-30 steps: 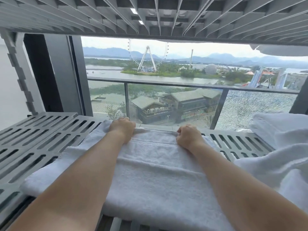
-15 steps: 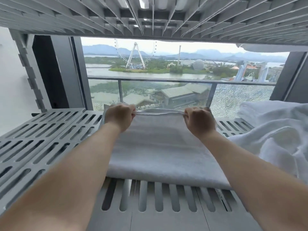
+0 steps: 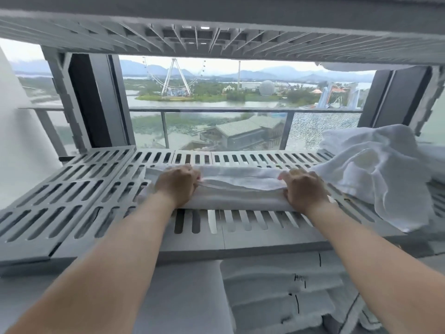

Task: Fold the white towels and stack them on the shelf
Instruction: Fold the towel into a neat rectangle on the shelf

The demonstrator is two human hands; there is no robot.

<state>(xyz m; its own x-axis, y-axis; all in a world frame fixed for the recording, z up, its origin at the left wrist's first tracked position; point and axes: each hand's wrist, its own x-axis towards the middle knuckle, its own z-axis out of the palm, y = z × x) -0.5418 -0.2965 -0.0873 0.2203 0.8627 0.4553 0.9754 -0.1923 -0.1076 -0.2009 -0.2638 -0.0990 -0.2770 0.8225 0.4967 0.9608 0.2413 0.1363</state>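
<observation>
A white towel [image 3: 240, 189] lies folded into a narrow band across the middle of the grey slotted shelf [image 3: 72, 194]. My left hand [image 3: 177, 183] grips the towel's top layer near its left end, fingers curled round the edge. My right hand [image 3: 303, 189] grips the same layer near its right end. A loose heap of unfolded white towels [image 3: 375, 169] sits on the shelf at the right. Below the shelf's front edge, a stack of folded white towels [image 3: 281, 292] rests on a lower level.
A second slotted shelf [image 3: 216, 37] hangs close overhead. Behind the shelf is a window with a glass balcony rail [image 3: 216, 109]. A dark frame post [image 3: 91, 102] stands at the back left, and a white wall [image 3: 14, 141] bounds the left side.
Both hands have brought the towel's held edge over and down, so the towel is now a narrower folded band. The view has dropped, showing the stack on the lower level.
</observation>
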